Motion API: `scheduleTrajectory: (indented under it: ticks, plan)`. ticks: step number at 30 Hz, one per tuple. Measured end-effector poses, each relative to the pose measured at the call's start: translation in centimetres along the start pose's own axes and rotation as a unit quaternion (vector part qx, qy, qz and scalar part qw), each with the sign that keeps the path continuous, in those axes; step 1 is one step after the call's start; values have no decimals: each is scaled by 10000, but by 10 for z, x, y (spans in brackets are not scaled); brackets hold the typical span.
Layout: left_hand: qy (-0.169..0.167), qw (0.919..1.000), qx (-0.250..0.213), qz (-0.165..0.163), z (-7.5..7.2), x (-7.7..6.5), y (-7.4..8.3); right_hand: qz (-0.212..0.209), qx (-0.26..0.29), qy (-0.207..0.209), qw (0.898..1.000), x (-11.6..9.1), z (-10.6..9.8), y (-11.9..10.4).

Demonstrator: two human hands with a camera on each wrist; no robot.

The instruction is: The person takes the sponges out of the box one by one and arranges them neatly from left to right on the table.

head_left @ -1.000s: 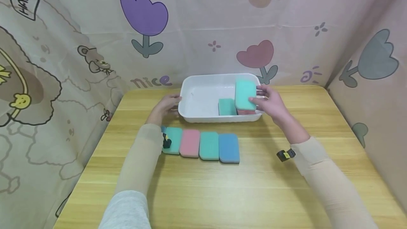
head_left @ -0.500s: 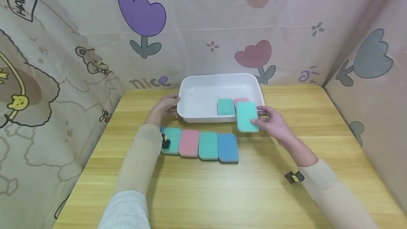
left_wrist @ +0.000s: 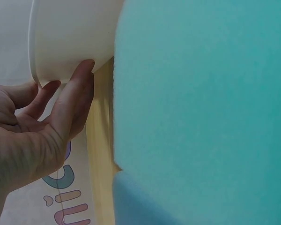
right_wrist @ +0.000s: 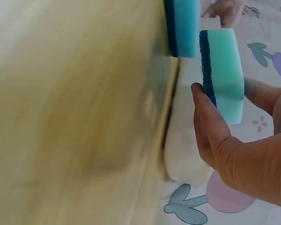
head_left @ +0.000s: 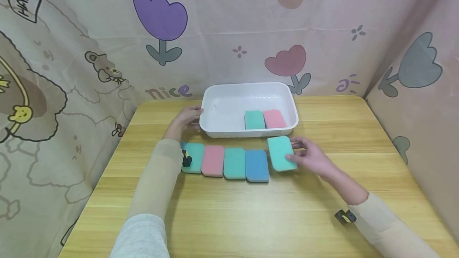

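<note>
8 sponges (head_left: 279,153) — 4 green, 2 pink, 2 blue — and 1 tray (head_left: 226,116) show.

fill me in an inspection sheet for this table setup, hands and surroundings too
surface: wood-grain table, light patches of glare
job's things: white tub holding a green sponge and a pink sponge; in front, a row running left to right: blue sponge mostly hidden by the left arm in the head view, green, pink, green, blue
clutter: nothing seen
hands: left hand touches the tub's left end; right hand pinches another green sponge beside the row's right end
cables: nothing seen for certain
surroundings: printed cloth behind and at both sides, with flowers, a bear and lettering
</note>
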State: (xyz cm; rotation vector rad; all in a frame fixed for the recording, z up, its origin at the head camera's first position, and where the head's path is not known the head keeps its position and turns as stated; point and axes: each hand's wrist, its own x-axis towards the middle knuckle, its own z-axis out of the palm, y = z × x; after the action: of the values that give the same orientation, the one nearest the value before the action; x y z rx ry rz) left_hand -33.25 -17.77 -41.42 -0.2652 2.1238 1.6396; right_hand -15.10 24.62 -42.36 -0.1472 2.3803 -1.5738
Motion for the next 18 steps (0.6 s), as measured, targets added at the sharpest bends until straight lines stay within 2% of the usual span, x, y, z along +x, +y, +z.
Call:
scheduleTrajectory:
  ticks: [12, 18]
  plan:
    - [9, 10000, 4, 20, -1, 1, -2, 390, -634, -359, 9966, -3, 9, 15]
    - [3, 9999, 102, 93, 0, 1, -1, 475, -669, -392, 9959, -3, 12, 16]
